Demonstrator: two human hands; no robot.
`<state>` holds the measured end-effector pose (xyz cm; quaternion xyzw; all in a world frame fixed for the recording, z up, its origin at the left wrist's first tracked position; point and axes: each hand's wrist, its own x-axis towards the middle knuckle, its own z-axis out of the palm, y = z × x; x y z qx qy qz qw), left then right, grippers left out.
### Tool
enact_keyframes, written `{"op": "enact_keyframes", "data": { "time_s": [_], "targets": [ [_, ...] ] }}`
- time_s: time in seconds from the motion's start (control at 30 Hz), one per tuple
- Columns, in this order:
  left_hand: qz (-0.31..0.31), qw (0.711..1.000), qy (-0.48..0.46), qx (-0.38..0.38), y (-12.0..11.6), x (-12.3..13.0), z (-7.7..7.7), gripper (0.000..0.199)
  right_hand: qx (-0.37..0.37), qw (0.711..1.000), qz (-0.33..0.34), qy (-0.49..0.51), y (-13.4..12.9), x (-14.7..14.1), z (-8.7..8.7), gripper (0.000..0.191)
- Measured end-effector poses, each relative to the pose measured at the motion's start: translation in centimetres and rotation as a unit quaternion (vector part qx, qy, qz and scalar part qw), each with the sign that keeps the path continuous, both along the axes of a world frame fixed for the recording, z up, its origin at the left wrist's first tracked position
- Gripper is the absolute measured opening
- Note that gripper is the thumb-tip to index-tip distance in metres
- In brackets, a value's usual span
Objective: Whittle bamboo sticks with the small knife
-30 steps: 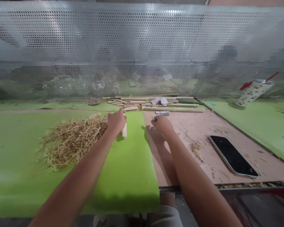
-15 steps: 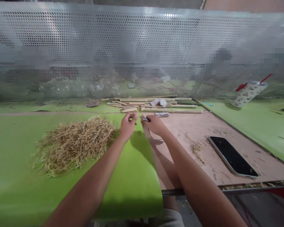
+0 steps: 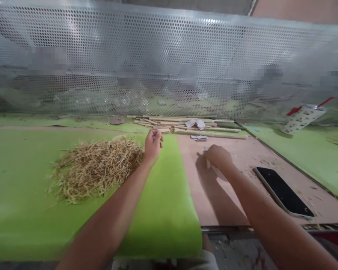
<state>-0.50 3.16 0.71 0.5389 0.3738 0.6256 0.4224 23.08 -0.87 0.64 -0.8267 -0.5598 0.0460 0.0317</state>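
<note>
My left hand (image 3: 153,145) hovers over the green sheet (image 3: 163,202), just right of a pile of dry, straw-like stalks (image 3: 98,168). Its fingers are curled together, and whatever they may hold is hidden. Over the pinkish board (image 3: 191,157), my right hand (image 3: 220,156) is closed with the knuckles up. A small shiny bit peeks out at its fingertips, and something pale hangs below; I cannot make out what it is. Small grey folded pieces (image 3: 199,138) lie on the board beyond that hand.
Long pale sticks (image 3: 211,133) lie along the back, with more grey pieces (image 3: 195,123) on them. Behind stands a perforated metal screen (image 3: 157,45). A phone (image 3: 283,191) lies at the right, and a patterned tumbler (image 3: 304,119) with a red straw leans beyond it.
My right hand has moved away from the left one, rightward and slightly nearer, across onto the board. The left hand stays about where it was, its fingers curled in more. The view has shifted slightly.
</note>
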Motion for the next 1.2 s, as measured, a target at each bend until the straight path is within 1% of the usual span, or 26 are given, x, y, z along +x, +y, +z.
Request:
{"op": "enact_keyframes", "data": {
  "time_s": [0.07, 0.13, 0.2, 0.27, 0.37, 0.43, 0.47, 0.53, 0.57, 0.6, 0.67, 0.7, 0.73, 0.77, 0.83, 0.9, 0.93, 1.0, 1.07, 1.1, 1.13, 1.2],
  "targets": [
    [-0.012, 1.000, -0.005, -0.001, 0.0, 0.2, 0.1, 0.024, -0.015, 0.999, -0.033, -0.012, -0.8, 1.9, 0.2, 0.028],
    [-0.021, 1.000, -0.006, 0.001, -0.1, 0.5, 0.2, 0.022, -0.033, 0.998, -0.047, -0.003, -0.8, 2.1, 0.5, 0.024],
    [-0.027, 1.000, -0.001, 0.002, -0.3, 0.6, 0.2, 0.021, -0.008, 1.000, -0.027, 0.004, 0.1, 0.5, 0.9, 0.024],
    [-0.032, 0.999, 0.007, 0.001, -0.5, 0.5, 0.3, 0.020, 0.011, 1.000, 0.006, 0.013, 1.4, -2.2, 1.2, 0.030],
    [-0.032, 0.999, 0.012, -0.005, -0.6, 0.5, 0.3, 0.020, 0.002, 0.999, 0.023, 0.025, 2.5, -6.2, 1.2, 0.033],
    [-0.031, 0.999, 0.013, -0.013, -0.5, 0.5, 0.2, 0.019, -0.017, 0.999, 0.042, 0.028, 2.1, -7.3, 0.9, 0.028],
    [-0.031, 0.999, 0.015, -0.016, -0.4, 0.5, 0.1, 0.019, -0.024, 0.998, 0.047, 0.029, 1.6, -7.1, 0.8, 0.025],
    [-0.031, 0.999, 0.022, -0.020, -0.2, 0.6, -0.1, 0.019, -0.022, 0.999, 0.037, 0.019, 0.0, -5.3, 0.5, 0.024],
    [-0.031, 0.999, 0.026, -0.019, -0.1, 0.6, -0.3, 0.019, -0.002, 1.000, 0.021, 0.000, -0.9, -3.9, 0.4, 0.025],
    [-0.031, 0.999, 0.030, -0.016, 0.0, 0.6, -0.5, 0.020, -0.003, 1.000, 0.001, -0.006, -1.8, -2.3, 0.4, 0.026],
    [-0.033, 0.999, 0.043, -0.008, 0.1, 0.7, -0.8, 0.020, -0.048, 0.998, -0.047, -0.009, -3.5, 0.7, 0.5, 0.025],
    [-0.033, 0.998, 0.053, -0.002, 0.0, 0.7, -0.9, 0.020, -0.071, 0.995, -0.069, -0.007, -4.1, 1.8, 0.6, 0.025],
    [-0.034, 0.997, 0.067, 0.003, 0.0, 0.7, -1.0, 0.020, -0.062, 0.994, -0.089, -0.013, -4.6, 2.7, 0.8, 0.026],
    [-0.035, 0.996, 0.085, 0.005, -0.2, 0.7, -1.0, 0.020, -0.048, 0.995, -0.086, -0.012, -4.9, 3.1, 1.0, 0.028],
    [-0.044, 0.990, 0.131, -0.001, -0.7, 0.7, -1.0, 0.020, 0.004, 0.999, -0.046, 0.000, -4.9, 2.8, 1.7, 0.032],
    [-0.079, 0.981, 0.178, -0.017, -1.5, 0.8, -0.8, 0.022, 0.072, 0.997, 0.017, 0.026, -4.4, 1.4, 2.7, 0.035],
    [-0.108, 0.975, 0.194, -0.029, -2.0, 0.8, -0.7, 0.024, 0.104, 0.993, 0.040, 0.042, -4.1, 0.4, 3.3, 0.035],
    [-0.190, 0.958, 0.205, -0.063, -3.0, 1.1, -0.5, 0.030, 0.155, 0.981, 0.079, 0.089, -3.3, -1.8, 4.3, 0.034],
    [-0.269, 0.939, 0.180, -0.118, -3.9, 1.5, -0.2, 0.036, 0.187, 0.965, 0.122, 0.140, -2.5, -4.0, 4.8, 0.032],
    [-0.304, 0.928, 0.160, -0.144, -4.2, 1.7, -0.1, 0.040, 0.194, 0.958, 0.139, 0.159, -2.2, -5.0, 4.8, 0.031],
    [-0.324, 0.922, 0.136, -0.163, -4.4, 1.9, 0.0, 0.047, 0.204, 0.951, 0.156, 0.175, -1.8, -5.8, 4.7, 0.031],
    [-0.334, 0.918, 0.102, -0.185, -4.3, 2.2, 0.1, 0.054, 0.213, 0.938, 0.184, 0.204, -1.1, -7.1, 3.9, 0.030]
  ]
}}
